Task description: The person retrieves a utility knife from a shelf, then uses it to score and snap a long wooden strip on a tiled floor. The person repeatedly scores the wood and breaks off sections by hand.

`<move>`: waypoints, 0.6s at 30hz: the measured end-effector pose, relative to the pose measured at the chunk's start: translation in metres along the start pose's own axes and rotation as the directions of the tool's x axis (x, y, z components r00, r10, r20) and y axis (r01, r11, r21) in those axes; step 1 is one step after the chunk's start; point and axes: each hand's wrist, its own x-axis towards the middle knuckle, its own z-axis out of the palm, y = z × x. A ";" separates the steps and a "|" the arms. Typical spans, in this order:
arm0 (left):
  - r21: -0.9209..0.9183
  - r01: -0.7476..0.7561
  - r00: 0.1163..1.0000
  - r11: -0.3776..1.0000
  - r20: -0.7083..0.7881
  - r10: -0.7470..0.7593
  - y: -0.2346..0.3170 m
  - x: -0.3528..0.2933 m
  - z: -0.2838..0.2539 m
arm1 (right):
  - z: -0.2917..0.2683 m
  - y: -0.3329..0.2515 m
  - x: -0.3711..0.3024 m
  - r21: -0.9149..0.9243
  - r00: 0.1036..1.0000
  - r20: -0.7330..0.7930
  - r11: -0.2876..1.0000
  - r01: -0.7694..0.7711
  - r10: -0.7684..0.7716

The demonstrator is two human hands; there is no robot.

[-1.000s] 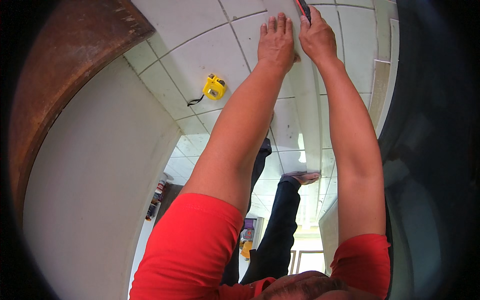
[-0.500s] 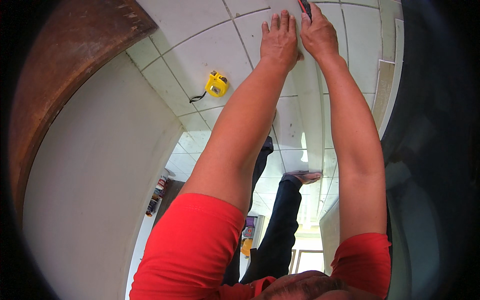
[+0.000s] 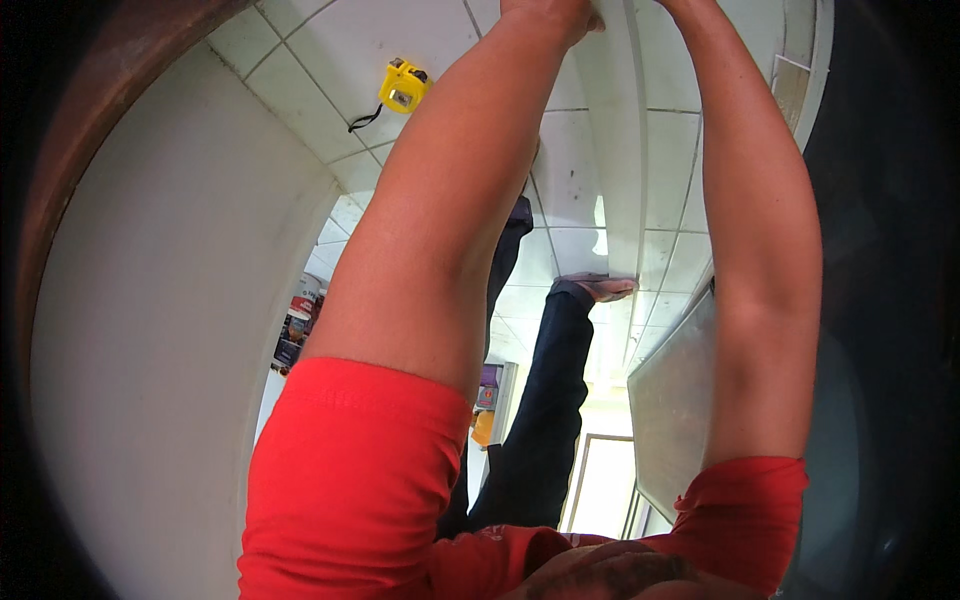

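Note:
At the top edge, my left hand (image 3: 556, 10) is mostly cut off. Its thumb sticks out over a long pale strip (image 3: 625, 150) that lies lengthwise along the tiled floor. The four fingers fall outside the picture. My right forearm (image 3: 765, 220) stretches up on the strip's other side, and that hand is beyond the upper edge, so what it holds is hidden. To the left of my left forearm, a yellow tape measure (image 3: 404, 88) with a black wrist loop rests on the tiles.
A brown wooden edge (image 3: 75, 150) curves above a pale panel (image 3: 170, 270) on the left. My bare foot (image 3: 608, 288) is beside the strip. Several packages and containers (image 3: 298, 315) stand behind my left arm. A dark surface (image 3: 890, 250) fills the right side.
The view has shifted so that my hands slide up out of the picture. The black-and-red tool seen in my right hand has left view. The tape measure appears higher and further left.

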 end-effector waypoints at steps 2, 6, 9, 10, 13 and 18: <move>0.008 0.002 1.000 1.000 0.018 -0.002 0.001 0.005 0.002 | 0.005 0.017 -0.004 0.021 0.998 -0.048 0.999 -0.051 0.051; 0.007 0.034 0.999 0.999 0.038 -0.034 0.000 0.003 0.000 | 0.027 0.046 -0.041 0.018 0.987 -0.022 0.987 -0.161 0.162; -0.014 0.017 0.999 1.000 0.031 -0.016 0.002 -0.001 -0.010 | 0.016 0.044 -0.056 0.129 0.976 0.001 0.968 -0.217 0.219; -0.014 0.022 0.999 1.000 0.030 -0.021 0.002 0.000 -0.010 | 0.014 0.044 -0.057 0.142 0.975 -0.007 0.965 -0.218 0.221; -0.019 0.031 0.999 0.999 0.045 -0.030 0.004 0.003 -0.004 | 0.013 0.045 -0.061 0.155 0.976 0.003 0.964 -0.216 0.218; 0.007 0.034 0.998 0.999 0.056 -0.034 0.004 0.009 0.004 | 0.025 0.075 -0.068 0.226 0.952 0.083 0.925 -0.306 0.295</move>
